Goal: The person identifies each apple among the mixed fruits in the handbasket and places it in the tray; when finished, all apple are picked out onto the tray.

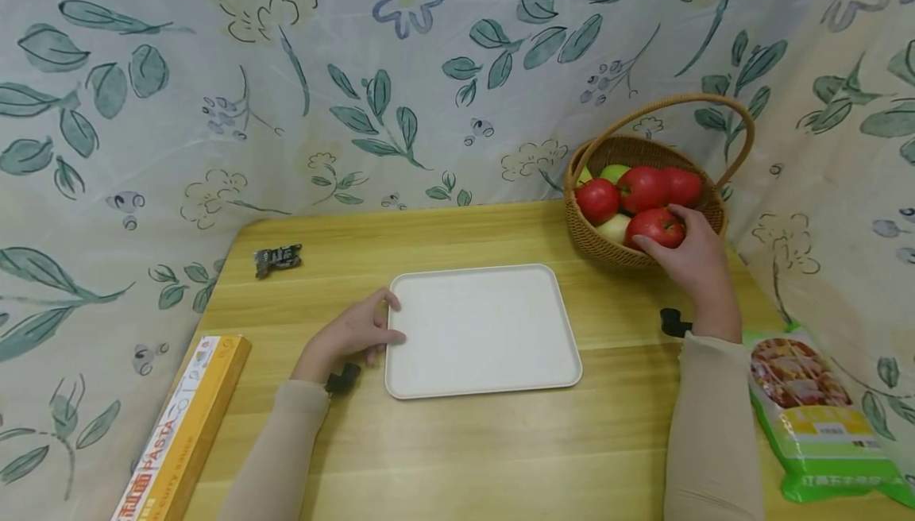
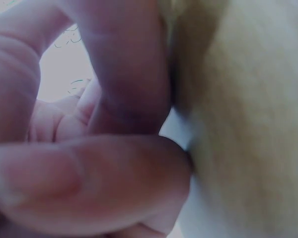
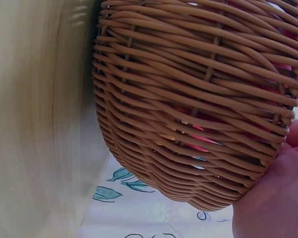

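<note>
In the head view, a white tray (image 1: pixel 482 334) lies flat on the wooden table. My left hand (image 1: pixel 353 330) pinches its left edge, thumb and index fingertip reaching over the rim. The left wrist view shows the curled thumb (image 2: pixel 89 183) and fingers close up against the table surface. At the back right stands a wicker basket (image 1: pixel 608 247) with a tall handle. There my right hand (image 1: pixel 696 259) grips a red apple (image 1: pixel 658 227) at the front of the pile. Seen from the right wrist, the basket's woven side (image 3: pixel 198 99) hides most of the fruit.
Other red apples (image 1: pixel 643 187) and a green fruit (image 1: pixel 615 173) fill the basket. A small black wrapped packet (image 1: pixel 277 260) lies at the back left. A yellow pasta box (image 1: pixel 193 434) is at the left edge, a green food bag (image 1: pixel 822 418) at the right. A floral curtain (image 1: pixel 429 68) hangs behind.
</note>
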